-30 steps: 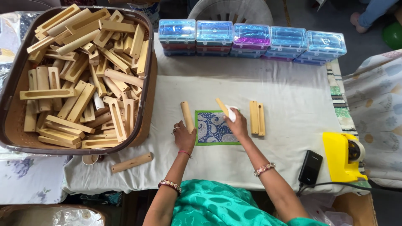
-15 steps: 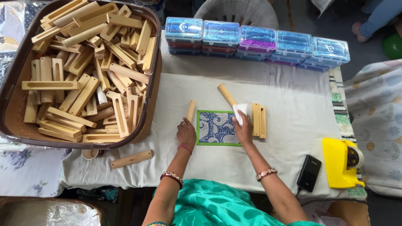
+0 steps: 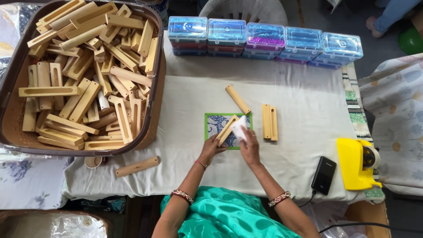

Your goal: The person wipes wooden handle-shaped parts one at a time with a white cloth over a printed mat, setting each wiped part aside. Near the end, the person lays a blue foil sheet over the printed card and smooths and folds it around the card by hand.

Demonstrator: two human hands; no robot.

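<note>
- Head view looks down on a pale wooden bar [image 3: 227,130], short and flat-sided, lying slantwise over a small blue-patterned mat [image 3: 217,124] with a green border.
- Left hand [image 3: 210,149] has its fingers closed on the near end of the bar and pins it to the mat.
- Right hand [image 3: 249,147] pinches a small white cloth [image 3: 239,128] and presses it against the upper end of the bar.
- One more bar [image 3: 237,99] lies tilted just beyond the mat; two more bars [image 3: 269,122] lie side by side to its right.
- Tabletop [image 3: 299,99] is spread with a whitish cloth; at the far edge stands a row of clear blue lidded boxes [image 3: 264,39].
- Left of the mat, a large brown tub [image 3: 13,79] is heaped with slotted wooden pieces; a round wooden rod [image 3: 137,166] lies near it.
- Right of the person sit a black phone [image 3: 324,175] and a yellow tape dispenser [image 3: 356,164].
</note>
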